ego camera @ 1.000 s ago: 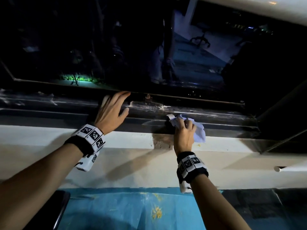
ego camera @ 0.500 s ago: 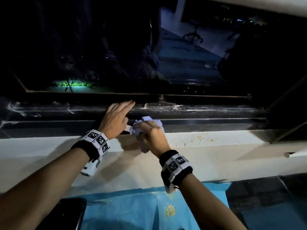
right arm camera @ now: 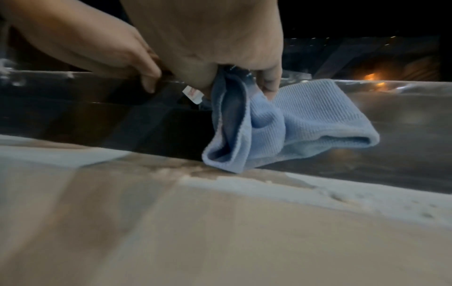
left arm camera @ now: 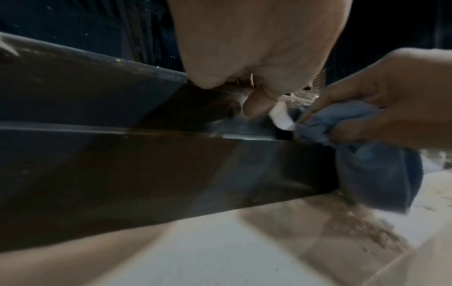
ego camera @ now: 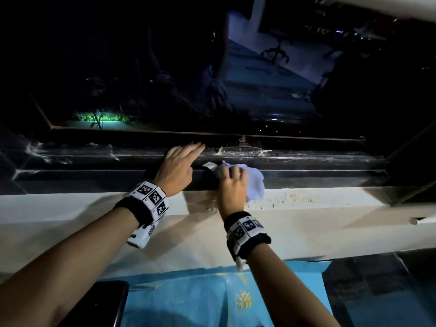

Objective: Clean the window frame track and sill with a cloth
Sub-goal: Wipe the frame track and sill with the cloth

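The left hand (ego camera: 175, 169) lies flat on the dark metal window frame track (ego camera: 94, 175), near the middle of its length. Its fingers are straight and hold nothing, just as they did a moment ago.

Just to its right, the right hand (ego camera: 232, 187) grips the bunched light blue ribbed cloth (ego camera: 256, 185), with the fingers curled round it. Half a second ago this hand was lower and more to the left, with the cloth at the white sill's (ego camera: 70, 206) back edge. Now the cloth is up on the front rail of the track, and its loose end hangs down to that edge. A small white tag (ego camera: 208, 165) sticks out on the left. I think the wiping goes back and forth, so this part is getting clean.

Further right, yellow crumbs (ego camera: 292, 199) lie along the sill's back edge. That part looks not yet wiped.

There are no bowls or boxes here.
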{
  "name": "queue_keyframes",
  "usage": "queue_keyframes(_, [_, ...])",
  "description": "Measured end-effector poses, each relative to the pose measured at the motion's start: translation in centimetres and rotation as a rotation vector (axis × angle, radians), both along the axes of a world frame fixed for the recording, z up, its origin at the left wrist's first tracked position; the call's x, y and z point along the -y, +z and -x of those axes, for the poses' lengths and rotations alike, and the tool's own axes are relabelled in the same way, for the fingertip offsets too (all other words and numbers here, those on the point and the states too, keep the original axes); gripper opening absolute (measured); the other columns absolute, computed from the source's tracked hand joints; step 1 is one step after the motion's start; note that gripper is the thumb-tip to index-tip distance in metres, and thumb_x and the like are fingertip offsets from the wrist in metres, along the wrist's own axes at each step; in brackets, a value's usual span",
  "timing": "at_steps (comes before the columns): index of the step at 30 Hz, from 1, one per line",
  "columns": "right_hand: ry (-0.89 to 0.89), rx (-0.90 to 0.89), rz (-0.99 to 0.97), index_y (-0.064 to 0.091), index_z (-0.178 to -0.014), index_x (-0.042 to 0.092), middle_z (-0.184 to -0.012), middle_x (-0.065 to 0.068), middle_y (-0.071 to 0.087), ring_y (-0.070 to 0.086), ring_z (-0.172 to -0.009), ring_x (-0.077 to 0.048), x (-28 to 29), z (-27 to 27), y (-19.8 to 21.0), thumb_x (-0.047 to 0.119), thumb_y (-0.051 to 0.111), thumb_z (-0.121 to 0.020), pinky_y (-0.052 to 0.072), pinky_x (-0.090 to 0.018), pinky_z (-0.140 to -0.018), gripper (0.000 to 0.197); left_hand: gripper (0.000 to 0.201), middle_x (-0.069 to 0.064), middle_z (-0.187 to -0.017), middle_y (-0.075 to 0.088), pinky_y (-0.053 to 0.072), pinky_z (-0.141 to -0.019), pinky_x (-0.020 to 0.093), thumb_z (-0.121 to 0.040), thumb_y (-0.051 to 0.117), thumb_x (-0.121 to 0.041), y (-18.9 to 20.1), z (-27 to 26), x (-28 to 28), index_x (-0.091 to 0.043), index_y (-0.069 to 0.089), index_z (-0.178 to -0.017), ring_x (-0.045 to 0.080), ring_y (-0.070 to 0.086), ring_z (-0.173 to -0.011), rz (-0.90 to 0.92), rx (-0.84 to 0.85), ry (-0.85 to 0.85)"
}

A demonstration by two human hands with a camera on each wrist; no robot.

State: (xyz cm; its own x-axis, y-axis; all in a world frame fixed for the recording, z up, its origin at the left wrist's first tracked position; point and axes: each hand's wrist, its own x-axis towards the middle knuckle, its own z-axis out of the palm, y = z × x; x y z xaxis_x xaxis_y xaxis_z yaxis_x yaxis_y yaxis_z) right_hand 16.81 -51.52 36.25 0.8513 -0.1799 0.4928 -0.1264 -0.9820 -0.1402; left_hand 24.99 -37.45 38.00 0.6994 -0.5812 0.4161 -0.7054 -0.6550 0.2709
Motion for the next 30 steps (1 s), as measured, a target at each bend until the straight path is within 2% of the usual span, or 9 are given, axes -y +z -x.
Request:
queue_keyframes(4, [0.266,0.081,-0.142,0.064,-0.095,0.007,-0.087,-0.011,0.065,0.053,-0.085,-0.030,-3.1,-0.1,-0.5,0.002,0.048,-0.067,0.038,-0.035,-0.082,0.033,0.073,0.003,-0.141,0.046,0.021,-0.109,0.026,-0.066,0.033,-0.001,0.1,-0.4,-0.3,-0.013,0.047,-0.136,0.017,0.042,-0.129,0.134,-0.076,-0.081])
queue_keyframes(6, [0.374,0.032,-0.359,0.065,-0.095,0.008,-0.090,-0.010,0.066,0.055,-0.087,-0.030,-3.9,0.0,-0.2,0.003,0.043,-0.065,0.040,-0.033,-0.081,0.037,0.065,0.003,-0.135,0.051,0.028,-0.107,0.020,-0.070,0.034,0.003,0.6,0.4,-0.8,-0.011,0.053,-0.130,0.013,0.046,-0.124,0.320,-0.144,-0.116])
queue_keyframes(10, [0.474,-0.057,-0.878,0.066,-0.089,0.008,-0.084,-0.005,0.067,0.056,-0.074,-0.001,-4.6,-0.1,2.2,-0.008,0.048,-0.072,0.045,-0.015,-0.070,0.029,0.040,0.001,-0.119,0.057,0.038,-0.097,0.014,-0.085,0.043,0.002,1.1,2.7,-3.1,-0.008,0.059,-0.119,0.006,0.053,-0.109,0.520,-0.073,-0.059])
queue_keyframes(15, [0.528,-0.084,-1.107,0.065,-0.082,0.020,-0.080,-0.001,0.067,0.062,-0.075,-0.017,-5.5,-1.1,2.9,-0.005,0.045,-0.069,0.053,-0.036,-0.073,0.034,0.028,-0.003,-0.116,0.058,0.044,-0.087,0.013,-0.094,0.048,-0.013,0.6,4.4,-6.3,-0.013,0.055,-0.122,0.004,0.057,-0.101,0.594,-0.245,0.117])
queue_keyframes(17, [0.546,-0.086,-1.193,0.064,-0.081,0.024,-0.079,0.000,0.066,0.060,-0.072,-0.013,-5.5,-2.0,3.8,-0.007,0.046,-0.070,0.052,-0.034,-0.070,0.037,0.031,-0.013,-0.117,0.057,0.045,-0.086,0.014,-0.096,0.049,-0.022,1.1,5.2,-7.0,-0.021,0.050,-0.127,-0.003,0.056,-0.104,0.647,-0.386,0.131])
queue_keyframes(20, [0.637,-0.110,-1.290,0.063,-0.084,0.023,-0.080,-0.001,0.063,0.057,-0.074,-0.013,-6.5,-3.1,5.7,-0.006,0.050,-0.077,0.049,-0.029,-0.068,0.033,0.046,-0.017,-0.136,0.047,0.037,-0.101,0.024,-0.093,0.048,-0.040,2.1,5.8,-7.9,-0.035,0.037,-0.137,-0.003,0.043,-0.125,0.734,-0.549,0.015])
queue_keyframes(24, [0.749,-0.268,-1.608,0.065,-0.090,0.013,-0.086,-0.011,0.065,0.058,-0.082,-0.029,-9.2,-4.1,7.2,0.009,0.043,-0.086,0.047,-0.041,-0.077,0.023,0.051,-0.015,-0.137,0.049,0.039,-0.101,0.019,-0.092,0.057,-0.028,3.4,6.2,-8.6,-0.032,0.037,-0.139,0.001,0.045,-0.125,0.913,-0.596,-0.015])
queue_keyframes(27, [0.812,-0.338,-1.515,0.067,-0.098,0.014,-0.105,-0.012,0.066,0.060,-0.101,-0.026,-10.8,-4.4,7.6,0.018,0.041,-0.091,0.047,-0.043,-0.091,0.028,0.038,-0.011,-0.114,0.064,0.045,-0.089,0.019,-0.089,0.061,-0.010,3.3,5.8,-10.6,-0.016,0.055,-0.126,0.000,0.059,-0.106,1.050,-0.533,0.197])
queue_keyframes(30, [0.798,-0.336,-1.063,0.062,-0.113,0.021,-0.106,-0.001,0.067,0.062,-0.098,-0.010,-12.0,-4.9,7.5,0.024,0.048,-0.094,0.048,-0.025,-0.088,0.023,0.030,-0.016,-0.099,0.064,0.046,-0.079,0.013,-0.083,0.066,-0.006,2.4,5.2,-13.6,-0.017,0.060,-0.111,-0.011,0.059,-0.088,1.031,-0.421,0.429])
